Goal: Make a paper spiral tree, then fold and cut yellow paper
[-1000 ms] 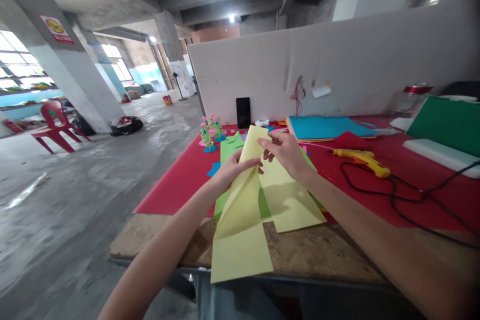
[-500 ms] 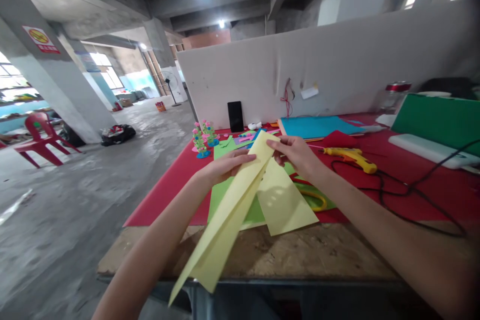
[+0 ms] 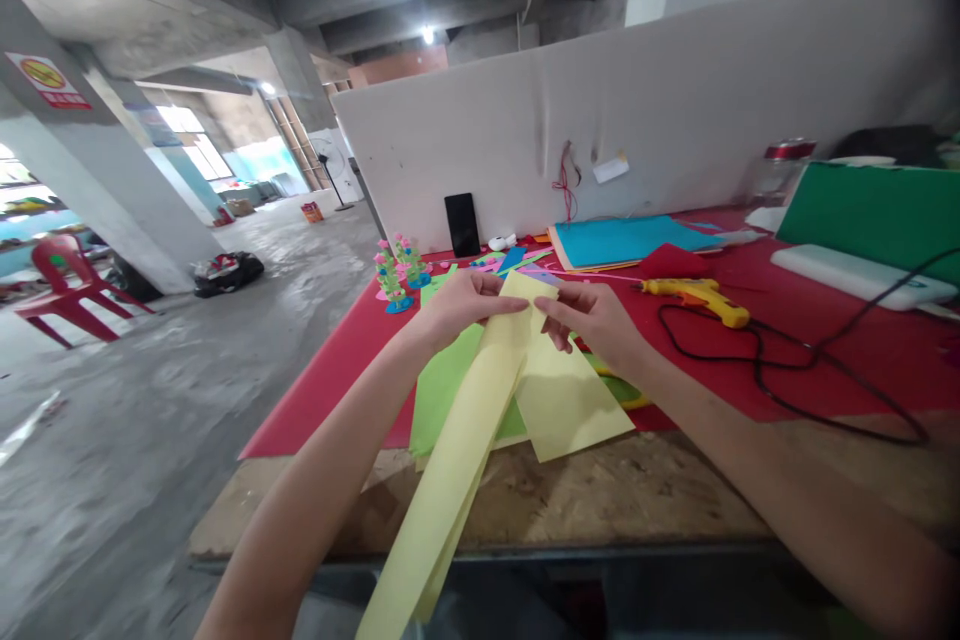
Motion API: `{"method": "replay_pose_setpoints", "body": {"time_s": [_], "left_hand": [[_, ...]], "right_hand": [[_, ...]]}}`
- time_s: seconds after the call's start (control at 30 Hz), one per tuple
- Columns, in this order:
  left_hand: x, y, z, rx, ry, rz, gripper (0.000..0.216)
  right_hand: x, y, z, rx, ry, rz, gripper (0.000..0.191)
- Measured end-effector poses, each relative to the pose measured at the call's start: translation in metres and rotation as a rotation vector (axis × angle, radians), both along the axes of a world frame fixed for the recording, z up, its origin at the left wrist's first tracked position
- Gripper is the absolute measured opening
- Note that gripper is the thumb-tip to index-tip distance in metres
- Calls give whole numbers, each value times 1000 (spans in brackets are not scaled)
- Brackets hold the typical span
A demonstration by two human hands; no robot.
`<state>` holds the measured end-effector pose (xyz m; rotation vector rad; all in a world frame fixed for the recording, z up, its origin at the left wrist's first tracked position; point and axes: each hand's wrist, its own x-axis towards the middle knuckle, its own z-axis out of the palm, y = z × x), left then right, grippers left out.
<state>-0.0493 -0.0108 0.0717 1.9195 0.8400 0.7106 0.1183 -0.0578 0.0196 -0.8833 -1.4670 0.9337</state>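
A long folded strip of pale yellow paper (image 3: 457,430) hangs from both hands, over the table's front edge. My left hand (image 3: 466,305) pinches its upper end from the left, thumb on top. My right hand (image 3: 592,320) grips the same end from the right, thumb and fingers closed on the fold. Beneath lies another yellow paper piece (image 3: 574,410), flat on light green sheets (image 3: 442,400). Yellow-handled scissors, or a similar looped tool (image 3: 630,395), are partly hidden under my right wrist.
A yellow glue gun (image 3: 697,298) with a black cable (image 3: 765,370) lies on the red table cover (image 3: 322,385). Small paper flower plants (image 3: 391,280) stand at the left, a black phone (image 3: 462,225) against the white partition (image 3: 465,140). Blue sheets (image 3: 630,242) lie behind.
My left hand has moved up to the strip's top end, near my right hand. The strip's two layers are closer together and hang lower. The view has shifted slightly.
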Motion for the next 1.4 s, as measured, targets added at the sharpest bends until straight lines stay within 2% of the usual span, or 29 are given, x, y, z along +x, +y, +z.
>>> {"method": "replay_pose_setpoints", "body": {"time_s": [0.1, 0.17, 0.53, 1.4], "left_hand": [[-1, -1, 4, 147, 71, 4, 43], [0, -1, 6, 173, 87, 2, 44], [2, 0, 6, 184, 115, -14, 52], [2, 3, 4, 153, 130, -31, 51]], "right_hand": [[0, -3, 1, 58, -36, -63, 31], [0, -4, 1, 75, -46, -91, 32], [1, -7, 1, 113, -97, -153, 34], [3, -7, 1, 115, -127, -132, 32]]}}
